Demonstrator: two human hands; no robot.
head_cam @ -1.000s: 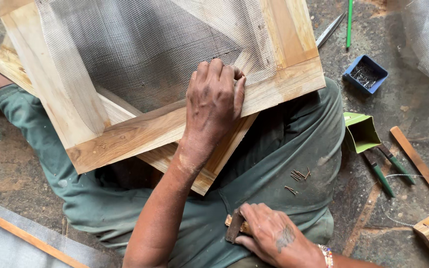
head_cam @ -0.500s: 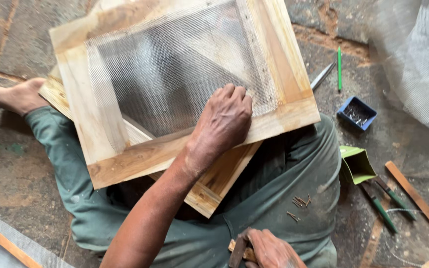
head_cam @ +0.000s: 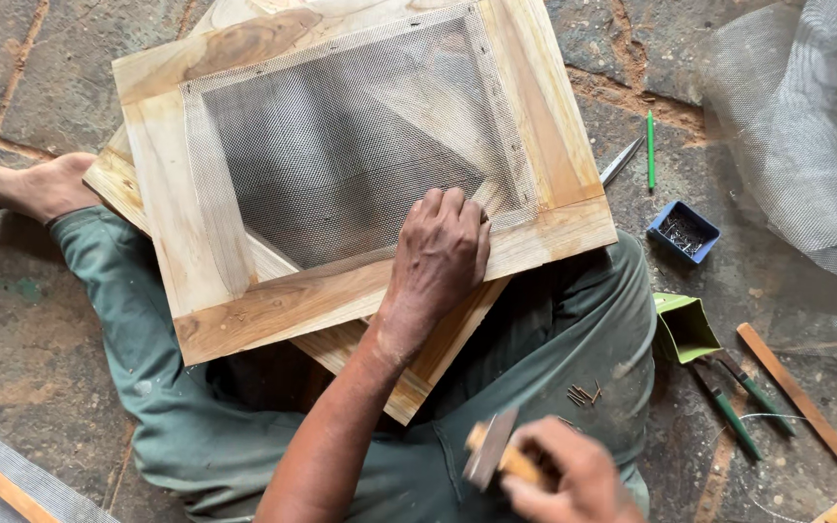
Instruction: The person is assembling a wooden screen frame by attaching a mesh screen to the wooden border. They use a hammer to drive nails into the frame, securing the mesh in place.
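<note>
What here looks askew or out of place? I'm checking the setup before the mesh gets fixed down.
Loose nails lie scattered on the trouser leg, away from the blue nail tray. The top wooden frame sits skewed over the frame beneath, corners not matching. Left hand presses the mesh; right hand grips a hammer.

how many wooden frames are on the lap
2: the top frame, covered with wire mesh, lies under the left hand; a second frame sticks out beneath it, mostly hidden. More could be underneath.
</note>
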